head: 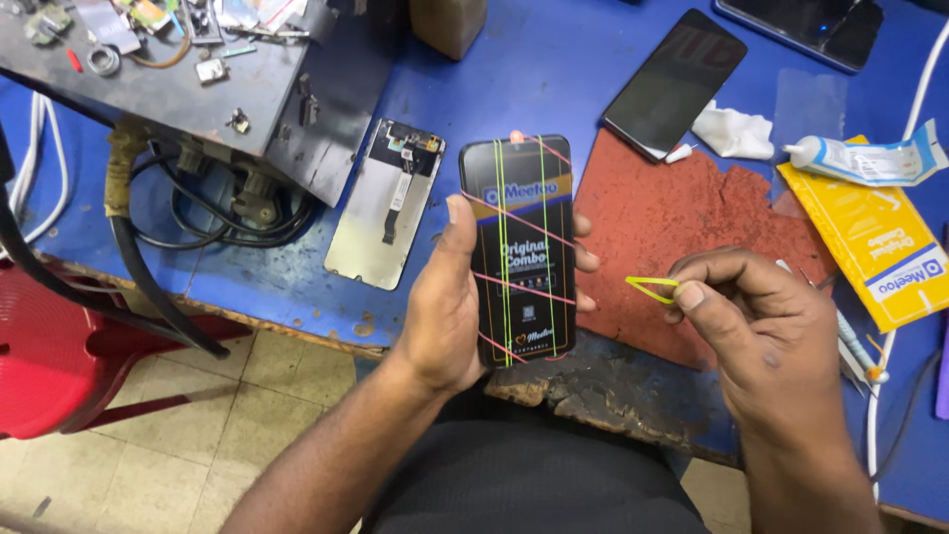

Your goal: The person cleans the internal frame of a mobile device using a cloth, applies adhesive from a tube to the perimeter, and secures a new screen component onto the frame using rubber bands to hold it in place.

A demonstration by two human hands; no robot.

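My left hand [450,307] holds a black phone [519,252] upright over the bench edge, thumb on its left side, fingers behind. Several yellow-green and pink rubber bands cross the phone's screen, which carries a dark printed film. My right hand [766,331] pinches a small yellow-green rubber band [652,288] between thumb and forefinger, just right of the phone and apart from it.
A worn red mat [682,222] lies on the blue bench. A bare phone frame [384,203] rests left of the phone; another black phone [675,84], white tissue [733,132], glue tube [860,158] and yellow packet [875,237] lie right. A grey machine [188,89] with cables stands at left.
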